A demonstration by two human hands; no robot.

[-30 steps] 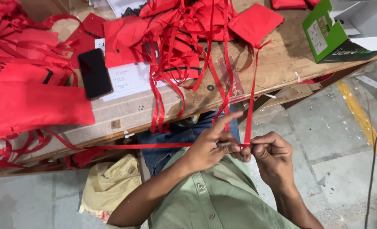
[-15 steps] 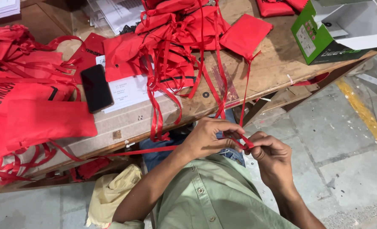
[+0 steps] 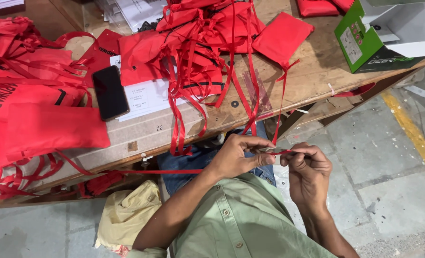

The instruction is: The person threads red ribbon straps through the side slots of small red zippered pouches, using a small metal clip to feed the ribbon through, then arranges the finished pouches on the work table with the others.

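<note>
Thin red ribbon pinched below the table edge, held between closed left hand and curled right hand, running up to a red pouch on the wooden table, black phone beside piled red bags

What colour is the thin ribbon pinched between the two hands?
Red thin ribbon, seen in the head view, the only one.
</note>
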